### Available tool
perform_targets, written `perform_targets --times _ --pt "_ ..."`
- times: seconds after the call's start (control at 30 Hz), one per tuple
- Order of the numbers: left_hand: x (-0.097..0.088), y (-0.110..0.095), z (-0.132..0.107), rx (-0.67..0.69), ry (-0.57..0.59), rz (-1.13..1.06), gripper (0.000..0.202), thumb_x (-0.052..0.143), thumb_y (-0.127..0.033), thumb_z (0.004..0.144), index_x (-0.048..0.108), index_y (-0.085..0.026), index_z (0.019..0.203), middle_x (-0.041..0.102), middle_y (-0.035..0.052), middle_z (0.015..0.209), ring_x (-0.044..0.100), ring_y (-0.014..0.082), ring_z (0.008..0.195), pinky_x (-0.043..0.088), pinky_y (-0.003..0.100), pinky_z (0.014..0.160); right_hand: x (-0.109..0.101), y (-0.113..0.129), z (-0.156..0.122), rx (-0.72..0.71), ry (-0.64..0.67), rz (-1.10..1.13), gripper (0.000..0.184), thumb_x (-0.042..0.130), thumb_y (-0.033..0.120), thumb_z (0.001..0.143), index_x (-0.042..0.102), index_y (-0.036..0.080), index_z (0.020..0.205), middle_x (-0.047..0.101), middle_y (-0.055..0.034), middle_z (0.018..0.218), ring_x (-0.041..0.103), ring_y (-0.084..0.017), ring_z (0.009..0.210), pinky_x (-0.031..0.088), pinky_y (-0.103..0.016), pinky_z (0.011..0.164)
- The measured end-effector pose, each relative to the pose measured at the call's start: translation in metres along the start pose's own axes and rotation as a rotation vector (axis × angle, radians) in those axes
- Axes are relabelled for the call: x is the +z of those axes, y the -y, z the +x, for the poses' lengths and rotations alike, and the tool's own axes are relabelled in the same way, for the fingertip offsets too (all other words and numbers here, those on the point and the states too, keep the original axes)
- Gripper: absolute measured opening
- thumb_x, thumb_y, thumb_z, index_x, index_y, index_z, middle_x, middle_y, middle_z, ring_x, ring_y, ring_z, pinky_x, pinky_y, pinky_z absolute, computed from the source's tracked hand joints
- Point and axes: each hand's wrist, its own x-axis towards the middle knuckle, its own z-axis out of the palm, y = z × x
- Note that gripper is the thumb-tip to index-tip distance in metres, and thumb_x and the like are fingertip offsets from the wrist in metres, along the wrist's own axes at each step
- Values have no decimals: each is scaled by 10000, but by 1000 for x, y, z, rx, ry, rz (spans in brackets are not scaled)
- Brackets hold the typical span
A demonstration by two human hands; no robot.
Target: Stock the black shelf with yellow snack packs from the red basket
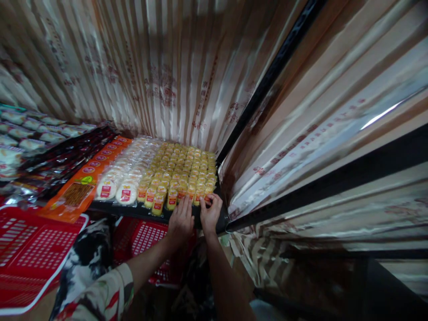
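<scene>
Rows of small yellow wrapped cakes [182,167] with red-and-white labels stand close together on a dark shelf [133,209]. My left hand [181,220] is at the front edge of these rows, its fingers stretched out and their tips touching the front cakes. Just to its right, my right hand [211,214] has thumb and forefinger curved round a wrapped cake at the front right corner. The fingers partly hide that cake. White round packets [126,192] in clear wrap lie in rows left of the yellow ones.
An orange snack bag [78,187], dark shiny packets [67,158] and white packets [33,129] fill the shelf's left. Red baskets [36,249] are below. Striped printed curtain sheeting [174,67] hangs behind and right, crossed by dark frame bars [267,80].
</scene>
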Motion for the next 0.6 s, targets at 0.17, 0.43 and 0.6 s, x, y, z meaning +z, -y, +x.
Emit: perform_targets --times 0.17,0.43,0.6 --pt "-21 4 -18 -101 -20 -19 492 412 -199 840 436 -76 1317 381 169 1420 314 292 1331 354 440 1026 0 1 0 -10 -2 11 272 542 410 819 537 159 925 468 -125 1086 516 -178 930 539 -312 724" --pt "-20 18 -37 -153 -55 -31 573 396 -156 848 266 2 1383 314 234 1437 187 300 1381 344 464 1054 1 1 0 -22 -21 28 281 565 400 805 538 147 924 456 -135 1094 512 -187 940 544 -327 732" --pt "-13 20 -28 -163 -55 -19 610 386 -169 853 202 10 1406 290 246 1444 169 309 1381 340 475 1059 -1 5 0 -20 -14 30 272 555 407 812 536 155 912 461 -128 1074 511 -187 937 544 -332 731"
